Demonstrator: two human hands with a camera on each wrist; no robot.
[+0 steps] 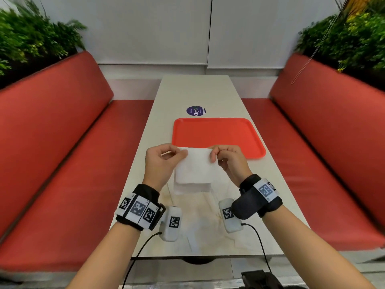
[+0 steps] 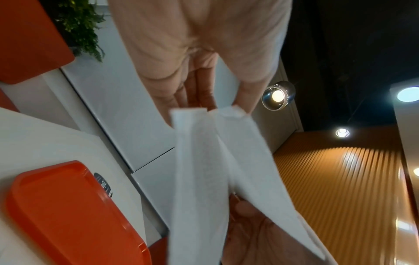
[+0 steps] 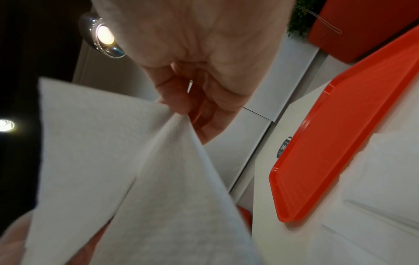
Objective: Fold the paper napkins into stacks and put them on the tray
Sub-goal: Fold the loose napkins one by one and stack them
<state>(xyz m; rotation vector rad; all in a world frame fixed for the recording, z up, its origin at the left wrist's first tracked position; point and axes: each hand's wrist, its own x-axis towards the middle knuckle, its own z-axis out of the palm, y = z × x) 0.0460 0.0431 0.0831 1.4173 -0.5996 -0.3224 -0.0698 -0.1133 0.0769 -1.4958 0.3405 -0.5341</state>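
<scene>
I hold a white paper napkin (image 1: pixel 196 163) up above the table, doubled over, with its layers parted in the left wrist view, napkin (image 2: pixel 204 170). My left hand (image 1: pixel 164 157) pinches its top left corner between thumb and fingers. My right hand (image 1: pixel 225 157) pinches the top right corner, seen close on the napkin (image 3: pixel 136 170) in the right wrist view. Under the held napkin a stack of white napkins (image 1: pixel 191 187) lies on the table. The empty red tray (image 1: pixel 218 136) sits just beyond my hands, to the right of centre.
The long white table (image 1: pixel 198 90) runs away from me with a round purple sticker (image 1: pixel 195 111) past the tray. Red bench seats (image 1: pixel 62 153) flank it on both sides, plants stand behind them. More flat napkins (image 1: pixel 208 230) lie near the front edge.
</scene>
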